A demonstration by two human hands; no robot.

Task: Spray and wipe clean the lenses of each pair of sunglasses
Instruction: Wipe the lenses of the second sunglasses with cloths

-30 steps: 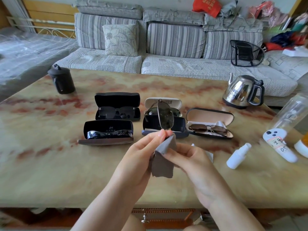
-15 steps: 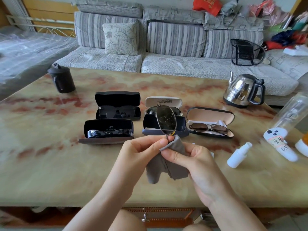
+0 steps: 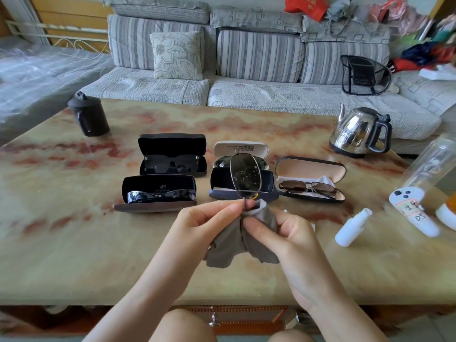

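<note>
Two hands busy, both over the near side of the table. L hand: thumb + forefinger pinch the thin metal frame of the sunglasses just under the upright lens. R hand: fingers curled round the grey cloth, bunched over the lower part of the pair. 2nd lens not visible, prob. inside the cloth, so can't say how clean it is. Upper lens stands on end in front of the dark case, which looks empty. Lens is speckled w/ fine droplets, so I judge spraying done for this pair and wiping the step in hand. To do it well: hold by rim only, no fingertip on the glass; fold cloth to sandwich lens front + back; light pressure, small circles centre to edge; finish w/ a dry patch so no streaks. Wire frame prob. bends easily, so support close to the lens being rubbed and don't twist at the bridge. On my right the spray bottle lies on the table, well apart from both hands. 4 other pairs sit in open cases beyond; can't tell which are done.
</note>
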